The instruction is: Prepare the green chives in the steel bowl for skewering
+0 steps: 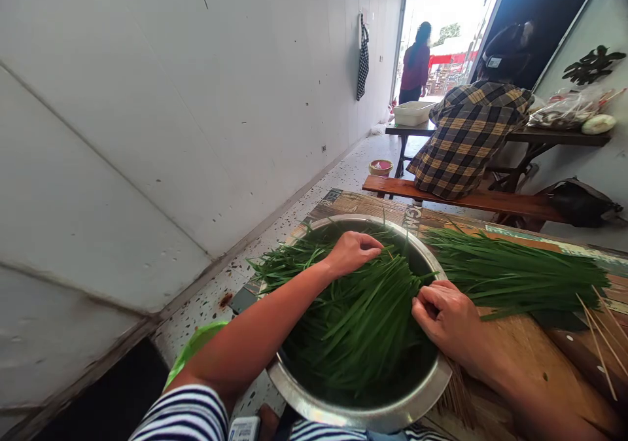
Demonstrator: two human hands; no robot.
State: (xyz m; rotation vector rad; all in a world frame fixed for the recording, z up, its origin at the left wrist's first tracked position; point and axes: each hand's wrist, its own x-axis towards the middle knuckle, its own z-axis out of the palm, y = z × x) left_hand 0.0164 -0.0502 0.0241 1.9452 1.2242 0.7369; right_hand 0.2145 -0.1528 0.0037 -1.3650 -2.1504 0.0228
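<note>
A big steel bowl (432, 381) sits at the near edge of a wooden table (530, 349), heaped with long green chive leaves (363, 317). My left hand (352, 252) reaches over the far part of the heap, its fingertips pinched together on a few leaves. Close to the bowl's right rim, my right hand (445, 320) has its fingers curled around the ends of some leaves. A second pile of chives (510, 272) lies on the table to the right of the bowl.
Thin wooden skewers (601, 336) lie at the table's right edge. Beyond the table, a person in a plaid shirt (468, 137) sits on a wooden bench (471, 199). Another person (416, 65) stands in the bright doorway by a white tub (412, 112). A white wall runs along the left.
</note>
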